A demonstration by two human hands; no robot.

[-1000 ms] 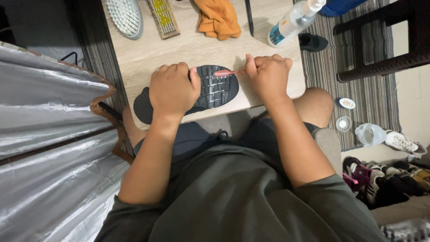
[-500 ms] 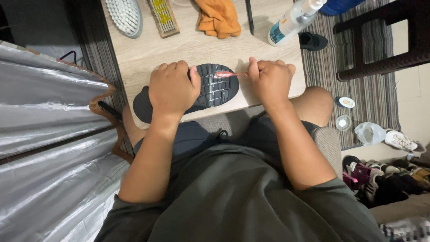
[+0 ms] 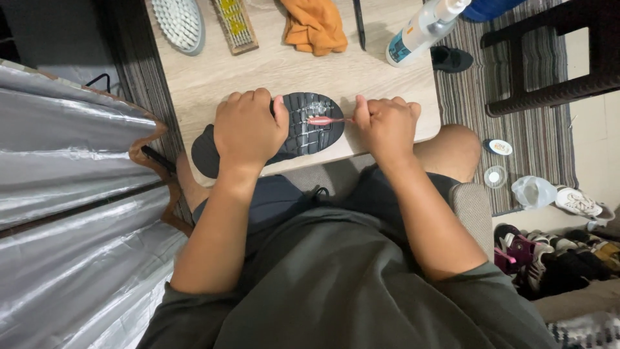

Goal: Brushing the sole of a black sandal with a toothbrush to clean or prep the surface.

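A dark shoe (image 3: 309,126) lies sole-up at the near edge of a light wooden table (image 3: 278,68). My left hand (image 3: 247,129) presses down over the shoe's middle and grips it. My right hand (image 3: 386,124) is closed around a small pink brush (image 3: 323,120), whose head rests on the wet, foamy grey tread at the toe end. The heel of the shoe sticks out to the left past my left hand.
At the table's far side lie a white round brush (image 3: 179,22), a yellow-bristled wooden brush (image 3: 236,23), an orange cloth (image 3: 316,24), a dark pen (image 3: 359,24) and a spray bottle (image 3: 421,29). A dark chair (image 3: 549,58) stands right; shoes (image 3: 549,252) pile on the floor.
The pink brush head has shifted slightly along the tread as my right hand moved a little. My left hand stays pressed on the shoe.
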